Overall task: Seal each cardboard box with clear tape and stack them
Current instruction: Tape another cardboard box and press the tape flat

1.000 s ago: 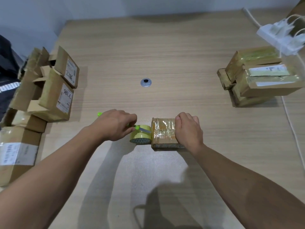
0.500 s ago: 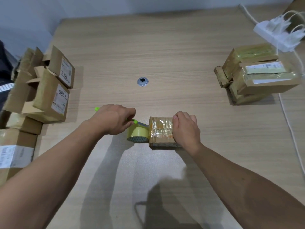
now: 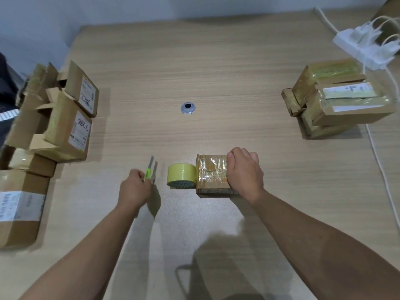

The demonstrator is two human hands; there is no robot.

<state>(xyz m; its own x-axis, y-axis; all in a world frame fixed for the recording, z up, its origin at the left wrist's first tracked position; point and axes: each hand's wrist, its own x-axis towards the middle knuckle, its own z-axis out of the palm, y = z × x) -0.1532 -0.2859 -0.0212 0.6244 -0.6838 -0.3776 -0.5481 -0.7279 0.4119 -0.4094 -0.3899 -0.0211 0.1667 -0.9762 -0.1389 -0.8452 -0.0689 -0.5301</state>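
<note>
A small cardboard box (image 3: pixel 211 173) wrapped in clear tape lies on the wooden table (image 3: pixel 216 72) in front of me. My right hand (image 3: pixel 244 172) grips its right end, fingers curled over the far edge. A yellowish tape roll (image 3: pixel 181 175) stands on edge, touching the box's left side. To the roll's left my left hand (image 3: pixel 134 188) holds a green utility knife (image 3: pixel 149 172), its blade pointing away from me.
Several unsealed cardboard boxes (image 3: pixel 65 124) are piled at the left edge. A stack of taped boxes (image 3: pixel 337 100) stands at the right, beside a white power strip (image 3: pixel 365 46) with a cable (image 3: pixel 381 169). A round metal grommet (image 3: pixel 187 108) sits mid-table.
My left hand has pulled the knife away from the tape roll, leftward and toward me, and turned it so the blade points forward. The right hand stays on the box.
</note>
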